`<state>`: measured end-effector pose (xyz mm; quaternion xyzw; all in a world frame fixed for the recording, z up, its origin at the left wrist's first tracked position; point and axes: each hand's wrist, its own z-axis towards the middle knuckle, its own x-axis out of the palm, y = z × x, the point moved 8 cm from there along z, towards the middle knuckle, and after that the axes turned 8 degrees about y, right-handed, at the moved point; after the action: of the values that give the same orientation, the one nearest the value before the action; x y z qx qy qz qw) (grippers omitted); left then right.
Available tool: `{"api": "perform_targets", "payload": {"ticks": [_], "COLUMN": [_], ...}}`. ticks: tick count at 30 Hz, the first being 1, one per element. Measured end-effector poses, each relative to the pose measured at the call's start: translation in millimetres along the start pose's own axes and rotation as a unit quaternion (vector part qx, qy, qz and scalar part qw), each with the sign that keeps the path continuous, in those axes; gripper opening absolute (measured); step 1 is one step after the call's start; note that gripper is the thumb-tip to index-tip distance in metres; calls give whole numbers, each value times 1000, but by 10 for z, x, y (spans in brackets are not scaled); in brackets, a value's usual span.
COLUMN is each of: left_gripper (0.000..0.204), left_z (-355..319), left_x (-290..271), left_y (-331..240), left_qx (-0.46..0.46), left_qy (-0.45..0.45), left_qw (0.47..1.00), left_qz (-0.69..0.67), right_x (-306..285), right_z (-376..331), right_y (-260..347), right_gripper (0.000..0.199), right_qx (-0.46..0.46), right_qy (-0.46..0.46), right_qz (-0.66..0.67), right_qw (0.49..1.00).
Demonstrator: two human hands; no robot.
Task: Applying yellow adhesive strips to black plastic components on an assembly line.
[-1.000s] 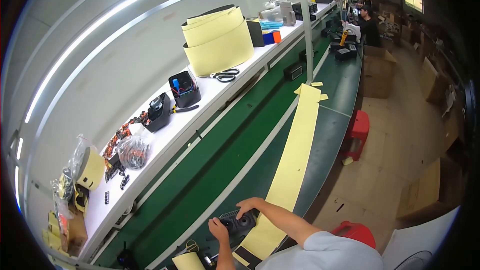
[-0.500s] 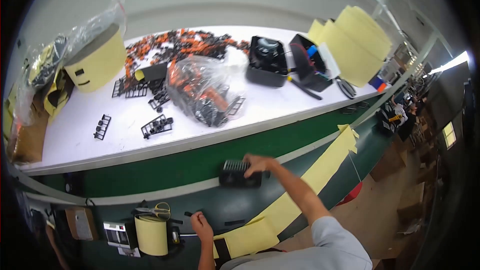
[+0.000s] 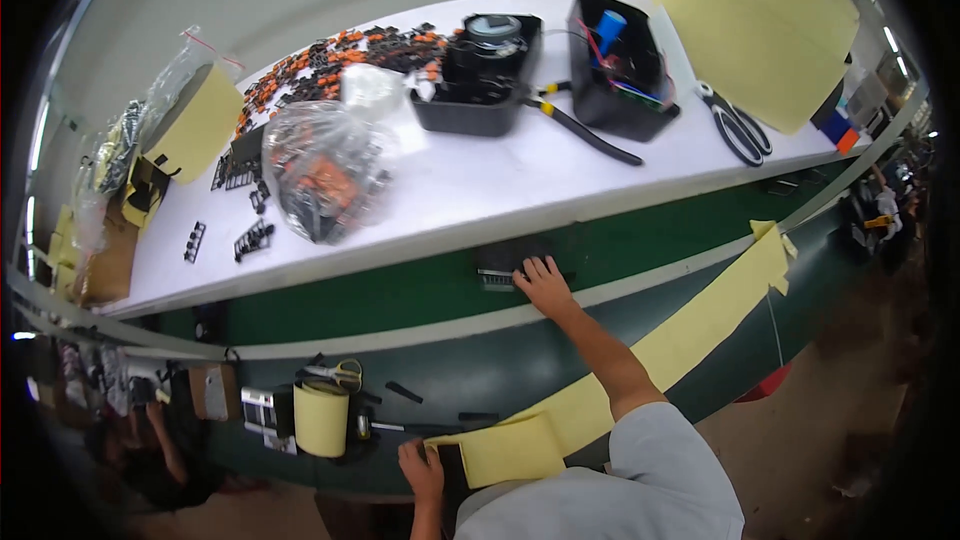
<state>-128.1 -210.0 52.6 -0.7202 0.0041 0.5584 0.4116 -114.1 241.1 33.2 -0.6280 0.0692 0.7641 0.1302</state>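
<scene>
My right hand point(image 3: 545, 286) reaches forward with its fingers spread against the near side of a black box-shaped housing point(image 3: 535, 252) with a ribbed light grille. The housing is on the green surface under the white shelf, slightly blurred. Low in the picture, my left hand point(image 3: 422, 472) is closed, fingers curled, beside a black strip point(image 3: 449, 466) at the end of a yellow sheet point(image 3: 515, 450). A dark bit shows between its fingers, too small to name. A loose black strip point(image 3: 404, 392) lies farther forward on the dark green bench.
Yellow-handled scissors point(image 3: 346, 374) rest by a yellow roll point(image 3: 321, 422). The white shelf point(image 3: 450, 195) carries a bag of orange and black parts point(image 3: 325, 180), two open black housings point(image 3: 468, 118), pliers point(image 3: 590, 137) and scissors point(image 3: 735, 128). Another person point(image 3: 160, 450) is at far left.
The black housing has gone from the bench's near part to farther under the shelf, with my right hand's fingers now spread. My left hand has left a black strip on the bench and drawn back.
</scene>
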Motion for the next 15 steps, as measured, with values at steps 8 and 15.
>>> {"api": "perform_targets", "payload": {"ticks": [8, 15], "left_gripper": [75, 50], "left_z": [-599, -592], "left_x": [380, 524], "left_y": [356, 335], "left_qx": [-221, -262], "left_qy": [60, 143], "left_qw": [959, 953], "left_qz": [169, -49], "right_x": [-781, -350], "right_z": [-519, -2143], "right_y": [298, 2136], "right_gripper": [34, 17], "right_qx": [69, 1], "right_qy": [-41, 226], "right_qz": [274, 674], "right_qw": [958, 704]}}
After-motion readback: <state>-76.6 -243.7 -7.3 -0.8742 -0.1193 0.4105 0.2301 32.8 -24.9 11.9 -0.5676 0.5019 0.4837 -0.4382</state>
